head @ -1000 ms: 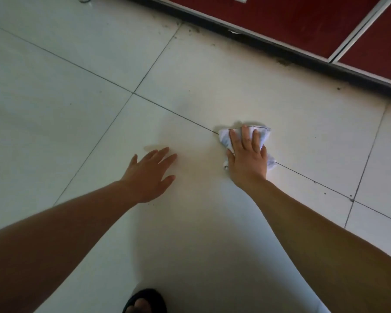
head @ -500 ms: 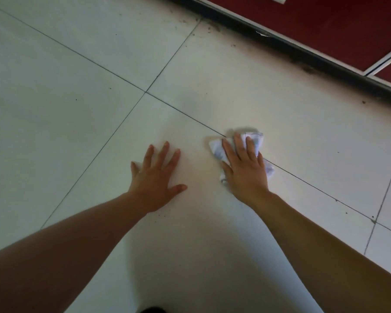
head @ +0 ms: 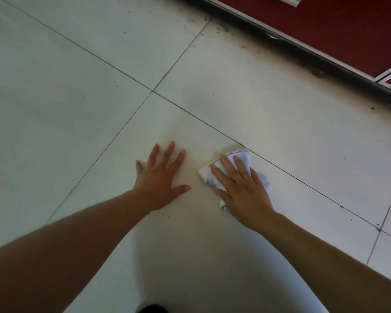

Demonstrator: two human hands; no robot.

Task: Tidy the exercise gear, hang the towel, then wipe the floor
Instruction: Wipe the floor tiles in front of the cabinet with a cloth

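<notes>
Editor: Hands first. Where are they?

Me: Both are down on the pale, glossy tiled floor (head: 77,114), seen from above. My left hand (head: 160,177) lies flat on bare tile, fingers spread and straight, thumb out to the side, holding nothing. My right hand (head: 242,188) presses flat on a crumpled white cloth with faint bluish marks and a thin dark line (head: 205,175). The fingers lie straight on top of it, not curled round it.

Editor: And the cloth's position?

Me: On the floor under my right palm and fingers, its far corner touching a dark grout line (head: 303,184) that runs diagonally across the frame. Its edges show left of my index finger, beyond my fingertips and to the right of my little finger. It sits just beside my left hand, with a strip of bare tile between them.

Editor: Surroundings?

Me: Four tiles meet at a grout crossing (head: 152,91) beyond my left hand. At upper right, a dark strip (head: 303,55) runs along the foot of dark red panels with white trim (head: 348,26). Black specks of dirt (head: 221,28) lie on the tiles along that strip, and there are a few more near my left wrist. A dark rounded shape (head: 151,309) at the bottom edge, between my forearms, is cut off; I cannot tell what it is.
</notes>
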